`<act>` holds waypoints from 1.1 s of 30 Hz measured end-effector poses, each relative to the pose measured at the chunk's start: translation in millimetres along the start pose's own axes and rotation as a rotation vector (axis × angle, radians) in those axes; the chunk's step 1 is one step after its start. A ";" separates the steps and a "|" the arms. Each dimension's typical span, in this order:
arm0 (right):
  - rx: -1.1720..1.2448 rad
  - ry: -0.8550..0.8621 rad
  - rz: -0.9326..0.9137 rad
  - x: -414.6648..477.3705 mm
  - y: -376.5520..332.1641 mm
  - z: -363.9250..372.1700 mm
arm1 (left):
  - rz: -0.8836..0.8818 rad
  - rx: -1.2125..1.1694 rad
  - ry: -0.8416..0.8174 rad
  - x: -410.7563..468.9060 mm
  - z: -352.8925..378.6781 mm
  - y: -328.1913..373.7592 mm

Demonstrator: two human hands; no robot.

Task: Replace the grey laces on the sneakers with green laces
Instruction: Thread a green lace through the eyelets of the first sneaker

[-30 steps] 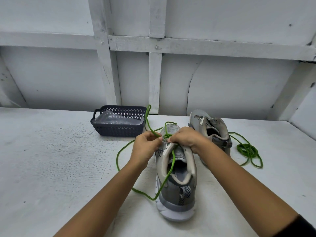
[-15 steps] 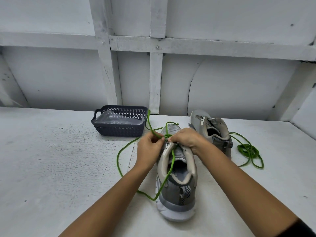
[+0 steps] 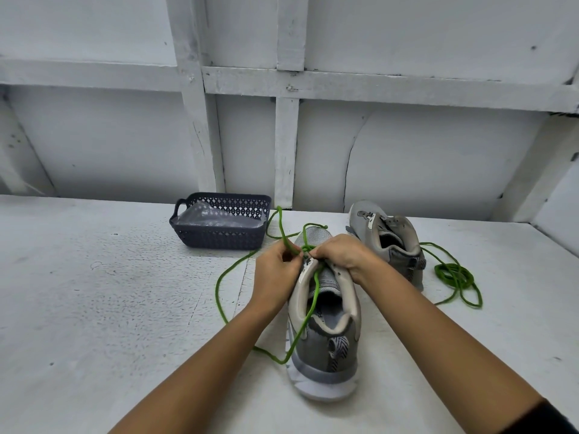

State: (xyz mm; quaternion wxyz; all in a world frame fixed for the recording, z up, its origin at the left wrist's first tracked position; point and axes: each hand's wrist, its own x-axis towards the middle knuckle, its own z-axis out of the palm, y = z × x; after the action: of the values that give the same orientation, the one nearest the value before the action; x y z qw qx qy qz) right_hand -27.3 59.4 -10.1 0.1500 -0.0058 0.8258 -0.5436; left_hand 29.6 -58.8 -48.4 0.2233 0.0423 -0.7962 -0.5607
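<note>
While both forearms reach forward, the left hand (image 3: 275, 270) and right hand (image 3: 341, 255) pinch the green lace (image 3: 315, 296) over the near sneaker (image 3: 326, 339).

Both my arms reach forward, and the hands meet close together, knuckles up. My left hand (image 3: 275, 274) is turned thumb-up, thumb and forefinger pinching the lace (image 3: 315, 296), the other fingers curled beneath. My right hand (image 3: 341, 255) lies palm-down, its fingers bent over and their tips closed on the same lace, just beside my left fingertips; its thumb is hidden. My left forearm (image 3: 200, 364) is bare, rising from the lower left. My right forearm (image 3: 438, 333) comes in from the lower right, with a dark sleeve (image 3: 554, 418) at the frame corner.
</note>
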 end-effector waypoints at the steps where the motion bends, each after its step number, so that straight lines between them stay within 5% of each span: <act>1: 0.007 -0.001 0.003 1.6 0.7 0.1 | -0.003 0.000 -0.019 0.3 -0.9 0.9; 16: -0.140 -0.085 -0.015 -2.7 -4.0 -0.8 | -0.132 -0.131 -0.379 -17.4 -15.7 26.0; 19: -0.163 -0.084 -0.023 -2.1 -4.4 1.4 | -0.090 -0.122 -0.316 -26.8 -8.3 24.1; 24: 0.179 -0.155 0.076 -9.0 -20.4 -16.0 | -0.175 -0.116 -0.161 -32.2 -3.3 20.6; 30: 0.783 -0.251 -0.104 -38.5 -52.8 -63.7 | -0.204 -0.124 -0.105 -36.0 -3.9 19.3; 33: 0.599 -0.259 -0.130 -53.4 -62.0 -87.7 | -0.201 -0.129 -0.099 -36.2 -2.6 23.3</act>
State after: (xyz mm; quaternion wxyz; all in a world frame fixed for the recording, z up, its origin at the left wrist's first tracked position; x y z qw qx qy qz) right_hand -8.1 121.9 90.4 0.2137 -0.0833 0.6014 -0.7653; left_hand 67.4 -41.1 -37.6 0.1288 0.0796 -0.7602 -0.6318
